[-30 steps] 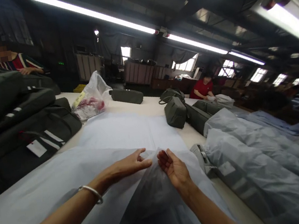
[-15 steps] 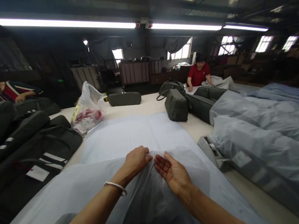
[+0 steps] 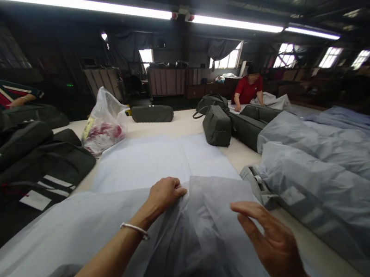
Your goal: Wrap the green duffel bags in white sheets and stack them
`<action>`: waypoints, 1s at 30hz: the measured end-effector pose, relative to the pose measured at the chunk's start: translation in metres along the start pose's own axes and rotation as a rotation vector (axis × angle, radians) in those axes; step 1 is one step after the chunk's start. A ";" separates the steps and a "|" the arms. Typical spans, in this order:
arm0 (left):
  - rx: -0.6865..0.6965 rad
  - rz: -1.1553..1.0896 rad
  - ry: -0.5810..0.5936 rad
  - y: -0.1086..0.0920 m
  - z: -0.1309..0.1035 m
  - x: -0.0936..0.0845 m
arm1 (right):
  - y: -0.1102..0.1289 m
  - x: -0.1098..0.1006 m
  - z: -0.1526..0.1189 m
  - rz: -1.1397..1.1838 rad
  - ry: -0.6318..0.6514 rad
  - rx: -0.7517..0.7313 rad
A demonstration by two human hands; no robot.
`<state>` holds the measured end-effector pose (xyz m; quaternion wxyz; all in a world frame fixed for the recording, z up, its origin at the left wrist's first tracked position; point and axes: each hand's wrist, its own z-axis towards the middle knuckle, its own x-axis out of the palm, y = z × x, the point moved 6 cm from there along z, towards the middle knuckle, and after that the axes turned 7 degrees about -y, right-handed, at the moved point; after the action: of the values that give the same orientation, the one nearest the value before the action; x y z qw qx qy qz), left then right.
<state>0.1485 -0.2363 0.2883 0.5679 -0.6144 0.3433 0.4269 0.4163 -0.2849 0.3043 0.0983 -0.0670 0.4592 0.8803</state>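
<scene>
A thin translucent bag point(image 3: 199, 230) lies in front of me, with something dark showing through it. My left hand point(image 3: 166, 194), with a light bangle at its wrist, pinches the bag's top edge near the middle. To the right, my right hand point(image 3: 271, 237) is held above the bag's right part, fingers apart and holding nothing. Beyond the bag, pale sheets point(image 3: 146, 161) lie flat on the table point(image 3: 186, 124). A grey tool point(image 3: 258, 185), perhaps a tape dispenser, stands right of the sheets.
Dark bags with white stripes point(image 3: 52, 169) are piled at left. A clear plastic bag point(image 3: 104, 125) stands behind the sheets, near a dark pouch point(image 3: 153, 114). Wrapped bags point(image 3: 337, 189) fill the right side. A person in red point(image 3: 249, 88) and another in stripes point(image 3: 11, 92) are farther off.
My right hand has moved right and toward me, away from my left hand. My left hand stays at the bag's edge. The view has shifted slightly.
</scene>
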 end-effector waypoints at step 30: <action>-0.793 -1.704 -0.761 0.238 -0.385 0.108 | -0.100 0.139 0.017 -0.505 0.668 -0.261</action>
<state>0.0278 -0.6395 0.0896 0.5102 -0.6221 -0.5794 0.1303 0.3044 -0.1993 0.2057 0.1476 -0.4700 0.3200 0.8093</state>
